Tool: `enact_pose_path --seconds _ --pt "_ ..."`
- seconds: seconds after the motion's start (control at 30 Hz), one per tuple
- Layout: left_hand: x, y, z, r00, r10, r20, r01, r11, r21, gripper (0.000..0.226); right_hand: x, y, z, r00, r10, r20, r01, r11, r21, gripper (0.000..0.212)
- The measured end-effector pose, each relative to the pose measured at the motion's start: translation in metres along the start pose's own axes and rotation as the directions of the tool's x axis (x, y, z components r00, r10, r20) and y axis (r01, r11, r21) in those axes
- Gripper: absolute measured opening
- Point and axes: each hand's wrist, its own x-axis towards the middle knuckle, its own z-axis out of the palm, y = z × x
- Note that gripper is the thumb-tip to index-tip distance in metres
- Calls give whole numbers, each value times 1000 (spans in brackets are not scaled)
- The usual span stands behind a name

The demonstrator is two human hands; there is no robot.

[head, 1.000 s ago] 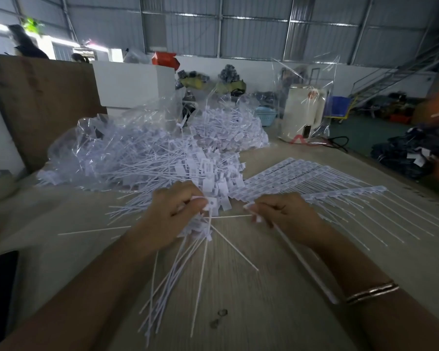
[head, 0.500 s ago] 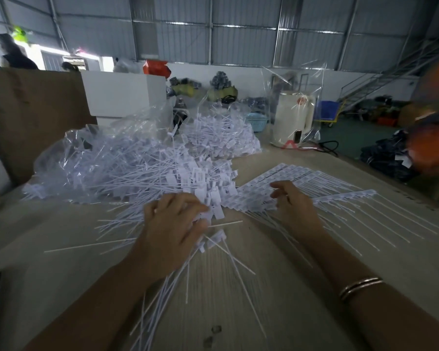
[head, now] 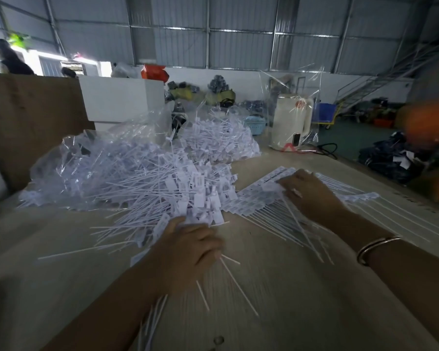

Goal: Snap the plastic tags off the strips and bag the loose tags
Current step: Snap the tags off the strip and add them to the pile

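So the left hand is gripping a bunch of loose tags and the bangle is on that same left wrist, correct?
Not quite. The left hand does grip a bunch of loose tags, but the bangle is on the right wrist, as the head view shows.

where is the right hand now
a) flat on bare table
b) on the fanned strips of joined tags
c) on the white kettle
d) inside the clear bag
b: the right hand reaches onto the fanned strips of joined tags to the right of the loose pile, while the left hand grips a bundle of loose tags.
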Motion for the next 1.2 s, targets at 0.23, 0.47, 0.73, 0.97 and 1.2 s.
enact_pose_path --seconds 0.23,0.47,0.73,0.97,1.2 --pt "3 1 -15 972 -43 -230 31 998 -54 39 5 -43 -53 979 -67 -194 94 987 132 32" --pt "0 3 -29 924 -341 -173 138 718 -682 35 -30 -131 -52 953 -301 -38 302 953 11 25" --pt "-3 -9 -18 984 -158 -88 93 860 -502 49 -60 -146 -24 967 -251 -42 254 963 90 30" --pt "1 -12 -24 968 -27 -250 -75 917 -392 28 -57 -127 -12 996 -75 52 41 881 471 27" --pt "-4 -5 -27 930 -276 -242 280 960 -21 52 -60 -133 -7 996 -85 20 68 896 438 31"
